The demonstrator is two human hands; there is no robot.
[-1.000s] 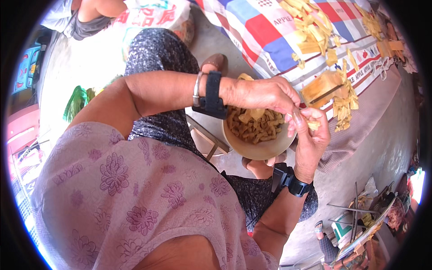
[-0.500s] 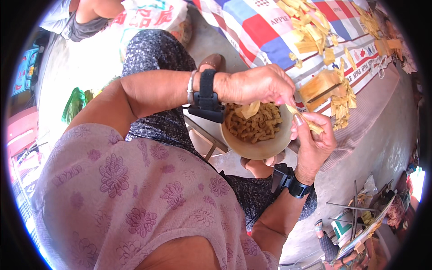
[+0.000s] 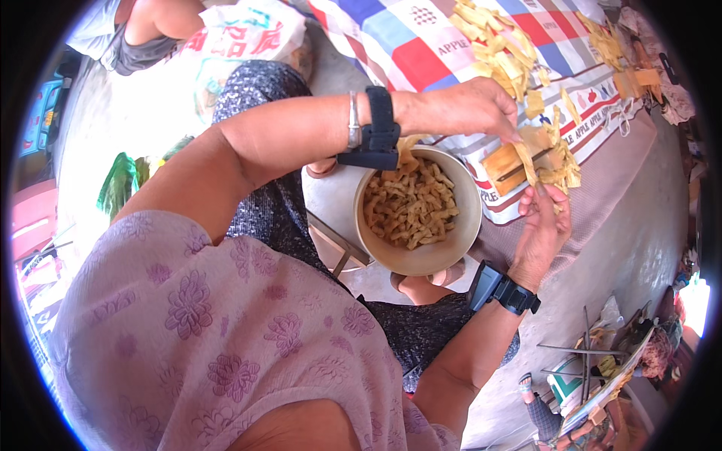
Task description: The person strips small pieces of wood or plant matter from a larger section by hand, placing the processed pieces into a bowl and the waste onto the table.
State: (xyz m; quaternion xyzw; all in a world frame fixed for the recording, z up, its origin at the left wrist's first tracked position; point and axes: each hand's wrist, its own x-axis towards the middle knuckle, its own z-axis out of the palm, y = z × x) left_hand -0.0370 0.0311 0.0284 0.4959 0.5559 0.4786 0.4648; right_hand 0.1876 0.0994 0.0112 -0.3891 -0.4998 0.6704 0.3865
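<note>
A flat, pale yellow strip [image 3: 526, 162] is stretched between my hands over the edge of the cloth-covered table. My left hand [image 3: 470, 109] pinches its upper end, while the fingers of my right hand [image 3: 544, 216] are closed at its lower end. Just behind the strip lies a slotted wooden block [image 3: 502, 167], with loose yellow strips [image 3: 565, 171] heaped at its right side. Below my left forearm stands a deep beige bowl [image 3: 472, 218], partly filled with small twisted yellow-brown pieces [image 3: 414, 207].
The checked tablecloth [image 3: 421, 64] carries a larger pile of strips [image 3: 500, 52] farther back. Another wooden block [image 3: 638, 81] lies at the far right. A printed plastic sack [image 3: 248, 45] stands beyond my knee. At lower right another person sits by a round tray [image 3: 613, 379].
Both hands have moved from the bowl's rim up and right to the wooden block. The short folded piece between them is gone from view; a longer flat strip is held now.
</note>
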